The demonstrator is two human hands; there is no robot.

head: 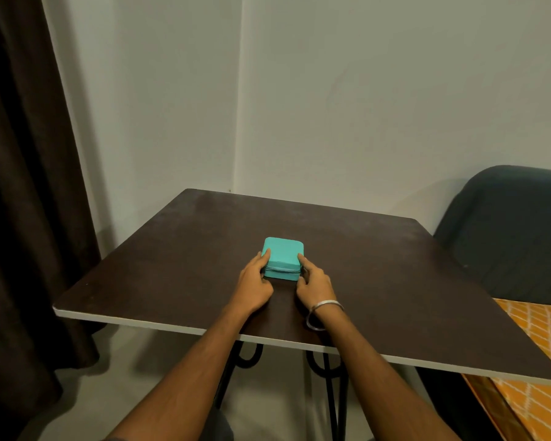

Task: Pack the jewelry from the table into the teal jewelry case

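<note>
Pressing against the two sides of the teal jewelry case point(283, 258), the fingers of both hands are grasping it between them. The left hand point(254, 283) is lying along the case's left side, its fingertips point(267, 253) reaching up over the top edge near the lid, while the thumb is tucking in low by the front corner. The right hand point(315, 284) is mirroring it on the right side, one fingertip point(301, 257) resting on the lid's edge and the other fingers curling against the zip line at the side wall. The case is sitting closed, its zip seam running across the near face, and it is resting flat on the dark table point(395, 281), roughly in the middle of the top and just ahead of both palms.

A thin metal bangle point(323, 314) is hanging around the right wrist, touching the tabletop. Both bare forearms are crossing the table's pale front edge. Nothing is standing between the hands and the case. Off to the right, a dark chair point(509, 233) is sitting just beside the table, with an orange patterned cloth point(541, 345) showing below it. A brown curtain point(23, 186) is hanging at the left, well apart from the case, and a plain pale wall point(331, 90) is rising behind the table.
</note>
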